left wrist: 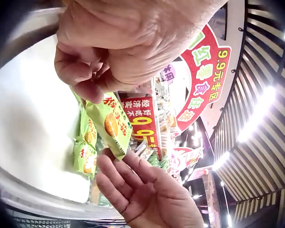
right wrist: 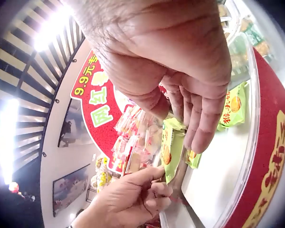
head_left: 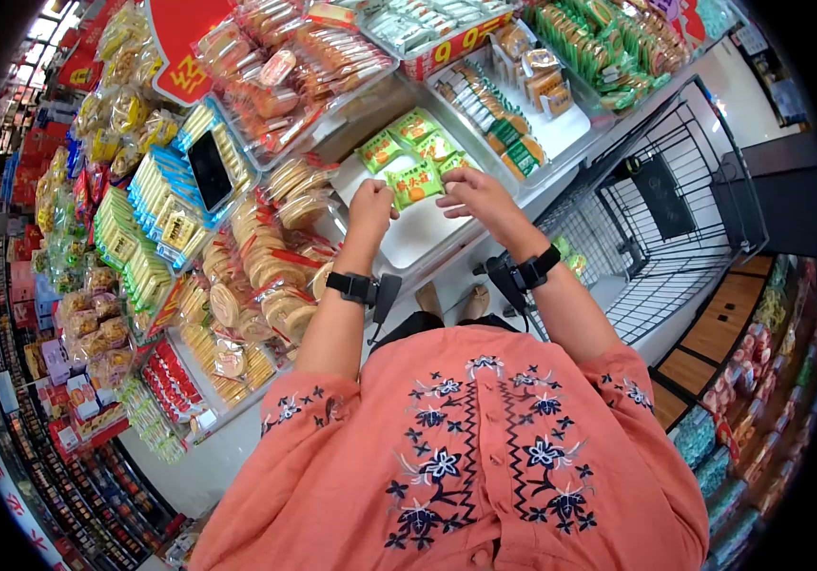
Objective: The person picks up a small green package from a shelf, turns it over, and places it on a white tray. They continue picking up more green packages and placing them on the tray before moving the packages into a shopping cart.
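A green snack packet (head_left: 415,185) is pinched at one end by my left hand (head_left: 370,211), its fingers curled. The same packet (left wrist: 111,124) hangs from the left thumb and fingers in the left wrist view. My right hand (head_left: 486,202) is at the packet's other end, fingers loosely extended; whether they touch it is unclear. The right wrist view shows the right hand (right wrist: 175,71) above the packet (right wrist: 172,147), and the left hand (right wrist: 126,197) pinching its lower end. More green packets (head_left: 435,146) lie in a white-bottomed tray (head_left: 408,249) beyond the hands.
Round biscuits in bags (head_left: 261,243) and blue-and-white packs (head_left: 166,205) with a dark phone-like object (head_left: 210,171) on them are on the left. Trays of wrapped snacks (head_left: 309,71) stand behind. A wire shopping cart (head_left: 651,209) is on the right, green packets inside.
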